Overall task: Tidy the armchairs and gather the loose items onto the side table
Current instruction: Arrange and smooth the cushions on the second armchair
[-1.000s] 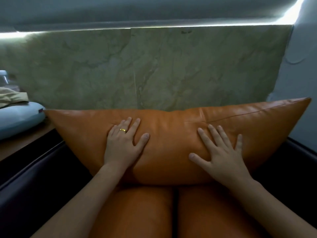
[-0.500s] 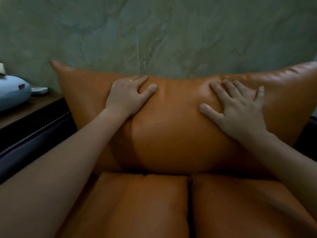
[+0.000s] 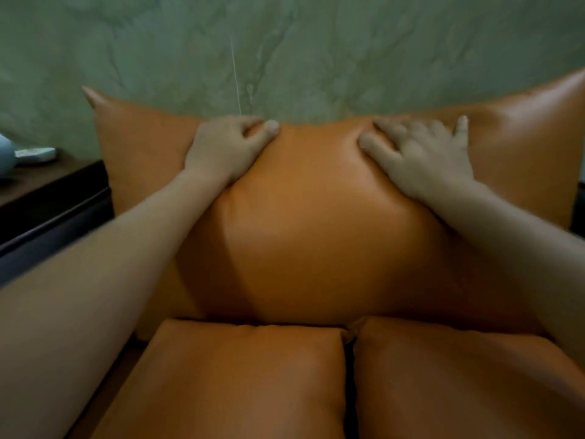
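- My left hand [image 3: 224, 147] sits at the top edge of the orange back cushion [image 3: 316, 232], left of its middle. The fingers bend over the rim and the thumb lies along the front, so the hand grips that edge.
- My right hand [image 3: 418, 153] lies flat on the front of the back cushion, right of its middle and just under the top edge. Its fingers are spread wide and straight, pressing in, and it holds nothing.
- The leather dents under both palms and swells out between them.
- Both bare forearms run down across the front of the back cushion toward me.
- The back cushion stands upright against the green marbled wall [image 3: 316, 42] behind it. Its two upper corners rise higher than the middle, where the hands press.
- Below the back cushion and touching its lower edge lie the left seat cushion [image 3: 237, 381] and the right seat cushion [image 3: 459, 391], side by side with a dark gap between them.
- Just left of the back cushion runs the dark armchair frame [image 3: 47, 236], with a brown wooden surface [image 3: 47, 182] above it.
- On the surface, well left of the back cushion's upper left corner, lies a small pale flat thing [image 3: 36, 153], too blurred for me to name.
- Beside it, farther from the back cushion, a pale blue rounded thing [image 3: 4, 156] is cut off by the edge of the view.
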A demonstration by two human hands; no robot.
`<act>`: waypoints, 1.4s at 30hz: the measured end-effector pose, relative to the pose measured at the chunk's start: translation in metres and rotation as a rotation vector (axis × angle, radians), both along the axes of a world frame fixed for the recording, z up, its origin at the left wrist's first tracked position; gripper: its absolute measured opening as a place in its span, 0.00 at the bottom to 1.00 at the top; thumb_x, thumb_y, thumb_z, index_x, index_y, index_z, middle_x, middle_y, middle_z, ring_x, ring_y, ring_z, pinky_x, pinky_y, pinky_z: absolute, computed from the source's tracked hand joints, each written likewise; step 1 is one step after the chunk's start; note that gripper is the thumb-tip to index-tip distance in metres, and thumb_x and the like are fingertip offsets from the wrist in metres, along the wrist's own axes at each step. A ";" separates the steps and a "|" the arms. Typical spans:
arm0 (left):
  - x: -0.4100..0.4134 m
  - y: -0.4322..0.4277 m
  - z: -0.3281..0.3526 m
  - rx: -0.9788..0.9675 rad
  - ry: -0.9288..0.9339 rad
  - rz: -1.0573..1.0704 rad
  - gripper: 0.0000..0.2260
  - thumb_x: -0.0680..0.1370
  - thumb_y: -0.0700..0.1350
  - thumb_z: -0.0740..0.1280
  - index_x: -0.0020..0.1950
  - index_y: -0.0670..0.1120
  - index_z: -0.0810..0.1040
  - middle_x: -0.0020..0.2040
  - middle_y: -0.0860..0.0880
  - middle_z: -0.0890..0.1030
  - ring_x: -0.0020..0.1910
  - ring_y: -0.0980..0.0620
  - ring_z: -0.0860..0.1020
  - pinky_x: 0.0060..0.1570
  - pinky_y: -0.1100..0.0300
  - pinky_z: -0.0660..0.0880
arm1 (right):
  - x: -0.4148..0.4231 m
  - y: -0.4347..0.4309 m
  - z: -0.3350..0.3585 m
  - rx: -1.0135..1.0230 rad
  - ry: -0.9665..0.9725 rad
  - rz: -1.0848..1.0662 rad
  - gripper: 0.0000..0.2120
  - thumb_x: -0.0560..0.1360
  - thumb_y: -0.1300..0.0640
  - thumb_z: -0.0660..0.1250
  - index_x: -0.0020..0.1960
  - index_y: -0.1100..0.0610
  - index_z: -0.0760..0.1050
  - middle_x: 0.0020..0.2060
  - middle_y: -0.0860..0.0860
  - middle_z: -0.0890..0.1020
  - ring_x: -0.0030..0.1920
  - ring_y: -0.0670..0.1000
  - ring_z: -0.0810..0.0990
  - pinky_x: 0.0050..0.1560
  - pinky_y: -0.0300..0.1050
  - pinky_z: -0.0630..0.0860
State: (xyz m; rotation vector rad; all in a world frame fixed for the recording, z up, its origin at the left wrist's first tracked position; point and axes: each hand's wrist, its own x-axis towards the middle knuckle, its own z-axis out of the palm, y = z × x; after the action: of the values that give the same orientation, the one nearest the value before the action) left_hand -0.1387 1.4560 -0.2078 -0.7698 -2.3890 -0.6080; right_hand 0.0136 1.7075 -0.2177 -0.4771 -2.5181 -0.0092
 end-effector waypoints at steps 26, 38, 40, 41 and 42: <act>0.041 0.020 -0.029 -0.098 -0.058 0.032 0.27 0.80 0.68 0.48 0.75 0.61 0.66 0.77 0.52 0.66 0.78 0.51 0.58 0.76 0.40 0.45 | -0.010 -0.021 0.004 -0.046 -0.245 0.150 0.31 0.79 0.31 0.40 0.79 0.38 0.56 0.77 0.48 0.65 0.78 0.55 0.59 0.74 0.72 0.40; 0.074 -0.047 -0.020 -0.305 -0.059 0.063 0.30 0.80 0.66 0.43 0.80 0.57 0.58 0.80 0.49 0.59 0.80 0.49 0.55 0.77 0.45 0.46 | 0.060 -0.019 0.022 0.015 -0.395 0.024 0.35 0.76 0.28 0.37 0.80 0.39 0.51 0.81 0.47 0.56 0.81 0.53 0.48 0.74 0.70 0.34; 0.061 -0.065 -0.016 -0.349 -0.026 0.142 0.34 0.77 0.68 0.39 0.79 0.58 0.59 0.80 0.51 0.59 0.80 0.51 0.54 0.76 0.42 0.43 | 0.067 0.007 0.032 0.025 -0.418 -0.060 0.36 0.75 0.26 0.38 0.80 0.37 0.52 0.81 0.46 0.54 0.81 0.54 0.45 0.73 0.73 0.35; 0.053 -0.073 -0.014 -0.343 -0.015 0.184 0.35 0.76 0.69 0.39 0.79 0.58 0.61 0.80 0.52 0.60 0.80 0.50 0.53 0.76 0.41 0.43 | 0.069 0.020 0.038 0.020 -0.431 -0.102 0.36 0.75 0.25 0.39 0.79 0.37 0.52 0.81 0.45 0.52 0.81 0.55 0.44 0.72 0.75 0.36; 0.044 -0.079 -0.011 -0.330 -0.008 0.230 0.35 0.75 0.70 0.39 0.78 0.59 0.62 0.80 0.51 0.61 0.80 0.49 0.54 0.75 0.39 0.43 | 0.070 0.033 0.044 0.002 -0.442 -0.140 0.36 0.74 0.24 0.40 0.79 0.36 0.52 0.81 0.45 0.51 0.81 0.56 0.43 0.71 0.76 0.38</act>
State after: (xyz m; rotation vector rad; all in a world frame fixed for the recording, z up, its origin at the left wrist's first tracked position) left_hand -0.0945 1.3769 -0.2193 -0.6094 -2.5705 -0.1244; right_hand 0.0836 1.7406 -0.1735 -0.7159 -2.9054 -0.1895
